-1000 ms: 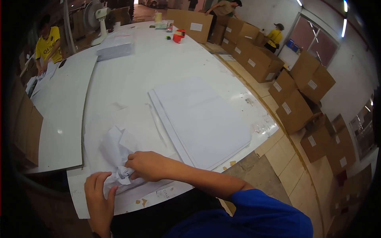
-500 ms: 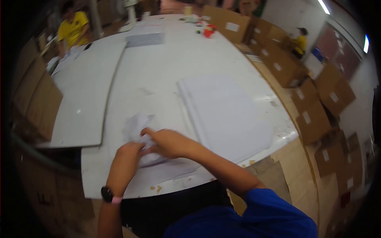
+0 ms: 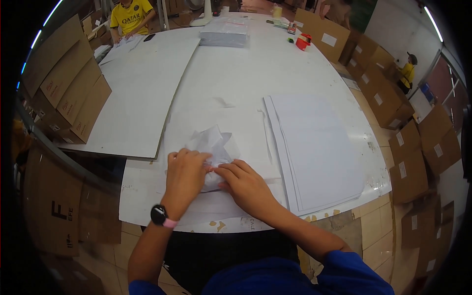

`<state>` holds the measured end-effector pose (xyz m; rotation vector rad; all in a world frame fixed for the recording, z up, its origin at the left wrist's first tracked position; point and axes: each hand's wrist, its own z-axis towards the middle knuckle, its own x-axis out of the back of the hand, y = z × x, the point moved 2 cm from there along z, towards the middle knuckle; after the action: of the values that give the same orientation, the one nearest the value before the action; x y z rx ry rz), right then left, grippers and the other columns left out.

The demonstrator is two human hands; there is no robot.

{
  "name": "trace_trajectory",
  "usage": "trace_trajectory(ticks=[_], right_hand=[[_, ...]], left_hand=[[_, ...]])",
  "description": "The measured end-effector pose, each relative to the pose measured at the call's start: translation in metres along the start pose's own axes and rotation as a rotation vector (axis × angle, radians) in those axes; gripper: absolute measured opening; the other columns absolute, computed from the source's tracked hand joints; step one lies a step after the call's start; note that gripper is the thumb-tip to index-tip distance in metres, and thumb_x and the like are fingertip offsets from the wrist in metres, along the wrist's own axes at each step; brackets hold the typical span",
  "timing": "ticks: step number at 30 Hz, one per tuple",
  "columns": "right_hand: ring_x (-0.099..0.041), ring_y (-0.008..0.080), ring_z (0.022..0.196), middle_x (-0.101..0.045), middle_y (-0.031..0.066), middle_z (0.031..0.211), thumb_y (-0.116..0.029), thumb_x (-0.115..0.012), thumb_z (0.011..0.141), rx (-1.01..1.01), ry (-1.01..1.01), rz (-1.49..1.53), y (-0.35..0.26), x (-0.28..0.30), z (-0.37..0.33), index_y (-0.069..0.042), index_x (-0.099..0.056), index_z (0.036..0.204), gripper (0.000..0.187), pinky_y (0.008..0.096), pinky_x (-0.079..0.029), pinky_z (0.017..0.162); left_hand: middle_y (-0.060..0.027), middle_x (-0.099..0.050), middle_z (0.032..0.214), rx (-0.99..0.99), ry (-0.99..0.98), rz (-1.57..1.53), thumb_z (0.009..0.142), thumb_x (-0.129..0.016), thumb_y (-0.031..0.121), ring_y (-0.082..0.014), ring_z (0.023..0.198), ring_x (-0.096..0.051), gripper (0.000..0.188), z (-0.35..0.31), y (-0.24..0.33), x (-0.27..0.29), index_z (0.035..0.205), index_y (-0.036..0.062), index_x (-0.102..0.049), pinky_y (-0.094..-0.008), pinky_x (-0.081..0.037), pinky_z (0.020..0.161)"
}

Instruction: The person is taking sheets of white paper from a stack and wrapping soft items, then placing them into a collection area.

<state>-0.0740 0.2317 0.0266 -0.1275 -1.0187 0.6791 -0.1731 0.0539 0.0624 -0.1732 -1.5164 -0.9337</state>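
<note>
A bunched piece of thin white paper (image 3: 212, 139), like tissue paper, stands up in folds near the table's front edge. My left hand (image 3: 186, 173) grips its left side, fingers curled over and pressed into the folds. From the right, my right hand (image 3: 246, 188) closes its fingertips on the same paper, its thumb below. The fingertips of both hands nearly meet at the gathered middle. Whether anything lies wrapped inside is hidden. Flat white paper (image 3: 221, 206) lies under the bundle. To the right rests a wide stack of white sheets (image 3: 319, 152).
A white board (image 3: 132, 93) adjoins the table on the left, with stacked brown boxes (image 3: 81, 105) on it. A wrapped pile (image 3: 224, 33) and a red tape dispenser (image 3: 304, 42) sit at the far end. Cartons (image 3: 386, 101) line the right. People in yellow shirts (image 3: 132, 17) stand farther off.
The view has swung left, so the scene sits farther right. My right hand has come down from its raised pinch to the paper's right side; my left hand stays on the left side.
</note>
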Motion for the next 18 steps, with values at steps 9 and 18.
trace_trajectory(ticks=[9,18], right_hand=[[-0.075,0.0452,0.111,-0.081,0.0251,0.111,-0.018,-0.080,0.105,-0.275,-0.383,0.120,0.055,-0.009,0.057,-0.001,-0.085,0.126,0.027,0.0521,-0.059,0.101],[-0.068,0.0367,0.137,-0.080,0.0137,0.136,-0.027,-0.077,0.110,0.050,-0.104,-0.168,0.044,-0.003,0.048,-0.007,-0.078,0.141,0.037,0.0607,-0.041,0.130]], left_hand=[[-0.0147,-0.073,0.142,-0.206,0.288,0.220,0.101,-0.083,0.015,-0.0332,0.129,-0.068,0.055,-0.040,0.018,-0.025,0.152,-0.0010,-0.068,-0.0462,-0.056,0.113],[-0.0140,-0.073,0.149,-0.104,0.271,0.204,0.110,-0.075,0.017,-0.0363,0.126,-0.070,0.046,-0.018,-0.014,-0.042,0.151,-0.0013,-0.070,-0.0467,-0.059,0.109]])
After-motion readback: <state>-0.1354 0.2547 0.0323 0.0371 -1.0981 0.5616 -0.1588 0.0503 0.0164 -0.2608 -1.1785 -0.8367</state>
